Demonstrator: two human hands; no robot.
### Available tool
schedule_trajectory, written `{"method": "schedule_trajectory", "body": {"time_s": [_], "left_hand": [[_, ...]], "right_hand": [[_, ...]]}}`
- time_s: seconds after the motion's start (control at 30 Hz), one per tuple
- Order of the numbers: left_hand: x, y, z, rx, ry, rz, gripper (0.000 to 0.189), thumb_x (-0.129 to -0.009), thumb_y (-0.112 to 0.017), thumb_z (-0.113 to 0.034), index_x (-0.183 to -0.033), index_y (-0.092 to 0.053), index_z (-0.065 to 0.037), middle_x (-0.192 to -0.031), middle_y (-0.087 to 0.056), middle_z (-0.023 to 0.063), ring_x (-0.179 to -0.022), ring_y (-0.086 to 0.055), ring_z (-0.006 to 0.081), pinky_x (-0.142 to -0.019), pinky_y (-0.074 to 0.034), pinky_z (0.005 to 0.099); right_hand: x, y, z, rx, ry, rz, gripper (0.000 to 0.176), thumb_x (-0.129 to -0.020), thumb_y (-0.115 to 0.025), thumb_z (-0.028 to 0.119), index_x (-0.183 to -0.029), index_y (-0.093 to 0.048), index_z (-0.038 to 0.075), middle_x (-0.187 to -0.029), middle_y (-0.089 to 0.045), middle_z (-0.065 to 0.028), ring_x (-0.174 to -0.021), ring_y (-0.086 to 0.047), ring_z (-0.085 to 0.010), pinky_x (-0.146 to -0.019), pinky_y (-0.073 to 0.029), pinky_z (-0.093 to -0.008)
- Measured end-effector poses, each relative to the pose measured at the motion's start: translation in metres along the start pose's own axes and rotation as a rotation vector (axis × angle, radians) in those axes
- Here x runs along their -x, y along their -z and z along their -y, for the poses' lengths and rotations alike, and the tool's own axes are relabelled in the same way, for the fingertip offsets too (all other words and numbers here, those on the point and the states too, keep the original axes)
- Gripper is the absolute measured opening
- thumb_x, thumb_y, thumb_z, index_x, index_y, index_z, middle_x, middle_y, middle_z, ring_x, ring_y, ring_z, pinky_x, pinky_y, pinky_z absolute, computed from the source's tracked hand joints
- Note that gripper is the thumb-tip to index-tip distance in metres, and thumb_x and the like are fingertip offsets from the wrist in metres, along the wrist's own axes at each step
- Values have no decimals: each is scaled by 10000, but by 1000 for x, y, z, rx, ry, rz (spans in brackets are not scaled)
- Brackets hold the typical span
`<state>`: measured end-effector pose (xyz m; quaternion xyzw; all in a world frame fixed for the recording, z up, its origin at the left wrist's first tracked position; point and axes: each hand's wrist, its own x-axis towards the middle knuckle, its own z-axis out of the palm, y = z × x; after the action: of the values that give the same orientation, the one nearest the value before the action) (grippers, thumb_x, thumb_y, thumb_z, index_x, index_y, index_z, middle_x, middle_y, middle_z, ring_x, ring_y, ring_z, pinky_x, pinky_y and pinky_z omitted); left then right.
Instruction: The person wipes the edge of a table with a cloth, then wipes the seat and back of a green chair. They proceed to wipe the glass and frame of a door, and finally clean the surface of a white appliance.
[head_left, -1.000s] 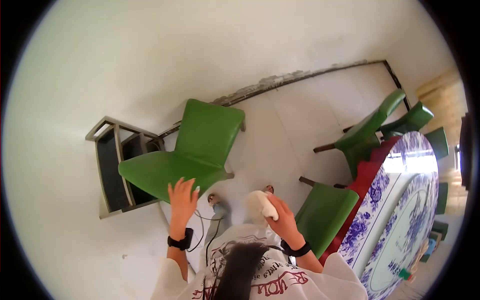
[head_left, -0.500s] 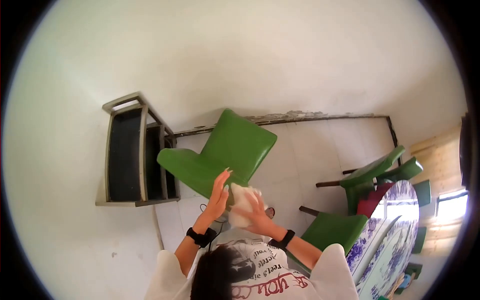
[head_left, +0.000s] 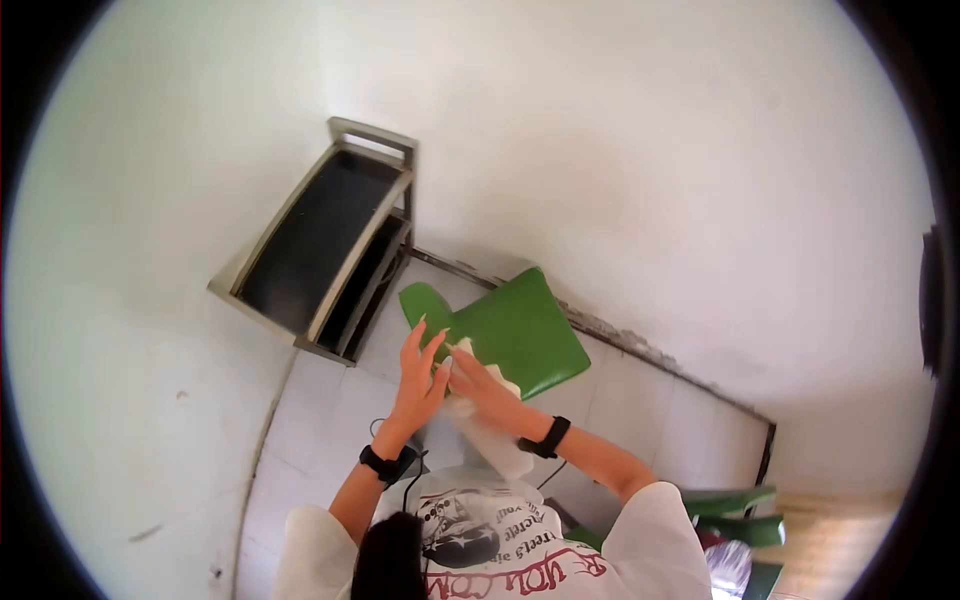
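My left hand [head_left: 418, 382] is raised over the near side of the green chair [head_left: 520, 335], its fingers apart and the fingertips close to my other hand. My right hand [head_left: 482, 388] lies over a crumpled whitish cloth [head_left: 498, 448], which hangs down below it toward my shirt. Part of the cloth also shows beyond the fingers, against the green seat. Motion blurs the cloth's lower part. Each wrist wears a black band.
A metal-framed cart with dark shelves [head_left: 320, 240] stands by the wall at the left. Green chairs [head_left: 735, 502] and part of a patterned table [head_left: 728, 568] are at the lower right. A thin dark cable runs near my left wrist.
The view has turned, so the cart and green chair sit further right and the table is mostly out of sight. My hands have come closer together, and the cloth now hangs lower.
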<state>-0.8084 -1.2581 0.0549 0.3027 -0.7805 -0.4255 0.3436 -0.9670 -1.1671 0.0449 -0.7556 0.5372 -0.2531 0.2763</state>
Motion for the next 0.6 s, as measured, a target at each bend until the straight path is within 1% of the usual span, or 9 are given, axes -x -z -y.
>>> {"method": "schedule_trajectory", "body": {"time_s": [0.03, 0.1, 0.17, 0.2, 0.3, 0.4, 0.5, 0.53, 0.6], "left_hand": [[-4, -1, -4, -3, 23, -59, 477, -849, -507, -99, -1311, -402, -54, -1401, -243, 228, -1277, -252, 394, -1042, -228, 448], [-13, -6, -5, -125, -28, -208, 517, -834, -520, -91, -1330, -377, -56, -1400, -231, 247, -1274, -250, 406, -1035, -233, 454], [-19, -6, -11, -191, 0, -261, 541, -832, -518, -83, -1345, -348, -50, -1408, -210, 248, -1287, -233, 406, -1044, -215, 457], [-21, -4, -19, -191, 50, -244, 545, -837, -509, -80, -1351, -331, -44, -1418, -195, 241, -1301, -217, 399, -1055, -194, 456], [-20, -11, -13, -219, 78, -229, 583, -822, -529, -73, -1359, -306, -33, -1429, -171, 238, -1312, -198, 401, -1062, -187, 464], [-8, -24, 3, -242, 123, -199, 625, -812, -555, -99, -1367, -277, -23, -1431, -153, 250, -1306, -188, 429, -1055, -199, 481], [8, -37, 17, -247, 132, -200, 670, -808, -567, -123, -1376, -231, -4, -1428, -131, 275, -1306, -172, 450, -1058, -188, 488], [14, -39, 17, -256, 130, -178, 688, -804, -579, -132, -1377, -221, -4, -1425, -131, 281, -1304, -172, 456, -1059, -192, 489], [23, -41, 19, -271, 124, -127, 726, -795, -603, -150, -1380, -200, -5, -1419, -131, 292, -1300, -171, 468, -1061, -199, 491]], "right_hand": [[-16, -9, -21, 11, 69, -3, 872, -597, -593, -85, -1389, -260, 61, -1445, -164, -223, -1340, -182, -390, -1082, -229, -439], [-68, -16, -59, -435, -3, -87, 774, -619, -593, -72, -1337, -347, 81, -1441, -166, -231, -1326, -206, -408, -1069, -258, -434], [-131, -1, -69, -226, 82, -259, 672, -644, -606, -44, -1278, -434, 100, -1401, -263, -220, -1292, -272, -400, -1045, -299, -415], [-158, 14, -60, 174, 167, -427, 615, -660, -616, -24, -1245, -480, 107, -1365, -349, -205, -1263, -331, -384, -1025, -327, -402], [-209, 11, -85, -271, -116, -235, 516, -687, -637, 22, -1187, -545, 111, -1232, -508, -149, -1158, -461, -330, -982, -371, -378], [-206, 22, -76, -436, -290, -83, 463, -711, -632, 46, -1164, -569, 117, -1143, -568, -112, -1072, -527, -292, -941, -399, -362], [-173, 15, -83, -420, -89, -301, 429, -710, -554, 31, -1134, -587, 78, -1117, -583, -136, -1056, -544, -285, -918, -415, -327], [-162, 12, -87, -338, -19, -385, 487, -679, -520, -10, -1153, -578, 83, -1132, -579, -135, -1062, -542, -283, -917, -417, -327], [-131, 11, -91, -315, -61, -396, 521, -658, -525, -23, -1166, -572, 85, -1143, -578, -138, -1058, -548, -283, -912, -422, -327]]}}
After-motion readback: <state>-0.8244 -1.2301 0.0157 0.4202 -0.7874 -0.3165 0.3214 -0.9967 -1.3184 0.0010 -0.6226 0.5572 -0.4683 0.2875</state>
